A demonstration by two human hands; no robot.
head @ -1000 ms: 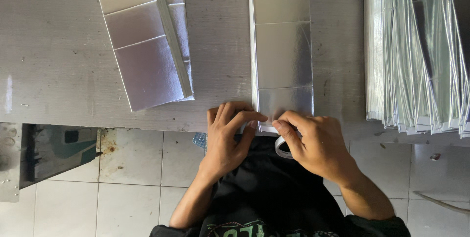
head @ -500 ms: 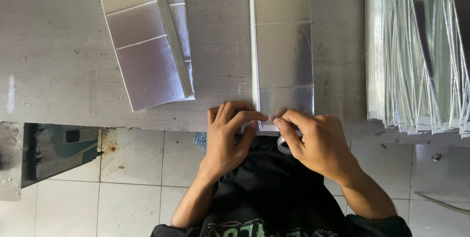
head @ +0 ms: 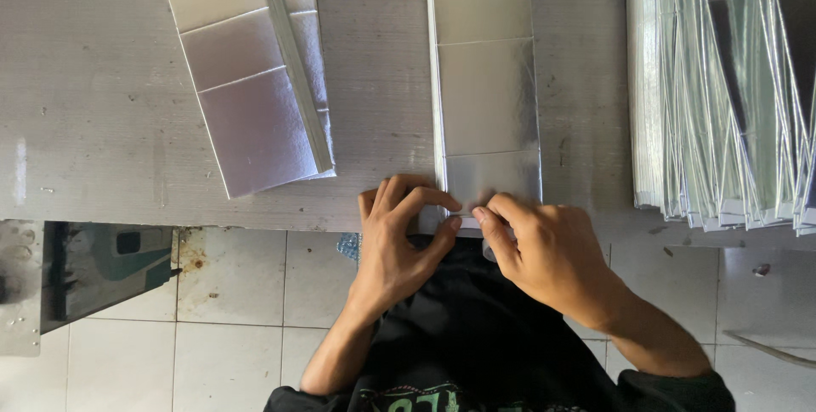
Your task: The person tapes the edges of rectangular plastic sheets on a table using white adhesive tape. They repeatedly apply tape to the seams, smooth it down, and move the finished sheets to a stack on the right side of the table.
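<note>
A long silver foil-faced sheet (head: 484, 97) with crosswise creases lies on the grey table (head: 102, 123), its near end at the table's front edge. My left hand (head: 398, 238) pinches that near end at its left corner, forefinger on top and thumb below. My right hand (head: 544, 255) is right beside it, with its fingertips on the same end of the sheet. A white tape roll (head: 488, 250) is tucked under the right hand, and only a sliver of it shows.
A second pile of folded silver sheets (head: 255, 80) lies angled at the upper left. A thick stack of silver sheets (head: 722, 89) fills the table's right side. Below the table edge are a tiled floor (head: 229, 293) and a dark metal part (head: 93, 267) at the left.
The tape roll has slid further under my right hand and is nearly hidden. My left thumb has moved in toward the sheet's end. Both hands stay at the near end.
</note>
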